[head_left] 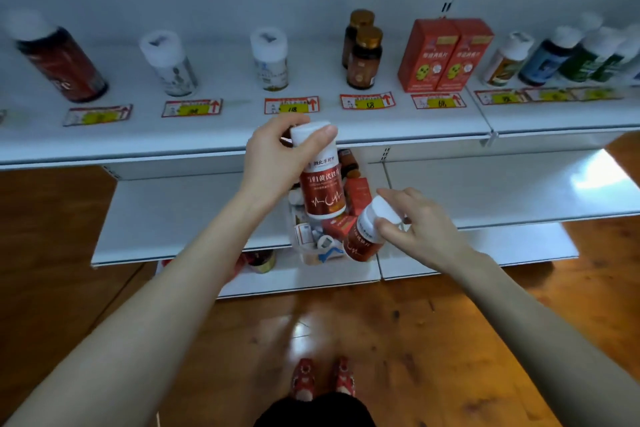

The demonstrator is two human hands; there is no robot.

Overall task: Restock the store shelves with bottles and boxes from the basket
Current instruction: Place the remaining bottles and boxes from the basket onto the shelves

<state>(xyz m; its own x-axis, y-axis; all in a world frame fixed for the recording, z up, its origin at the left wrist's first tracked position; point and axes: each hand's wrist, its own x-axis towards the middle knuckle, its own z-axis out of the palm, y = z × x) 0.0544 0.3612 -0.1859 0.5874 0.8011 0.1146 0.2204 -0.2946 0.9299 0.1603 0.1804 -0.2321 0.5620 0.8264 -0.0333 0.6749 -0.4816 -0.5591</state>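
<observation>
two red-label bottles are held. the right hand (pixel 422 229) pinches the white cap of the tilted bottle (pixel 363 239) over the basket (pixel 311 253) on a lower shelf. the left hand (pixel 273 156) grips the cap of the upright bottle (pixel 323 184) above it. beyond, the top shelf (pixel 207 135) carries two amber bottles (pixel 363 52), two red boxes (pixel 443 55) and three lone bottles (pixel 169 62) with wide bare gaps between.

glossy wood floor (pixel 433 340), white metal shelves (pixel 207 135)

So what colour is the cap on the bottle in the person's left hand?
White cap on a red-labelled bottle, seen in the head view.
</observation>
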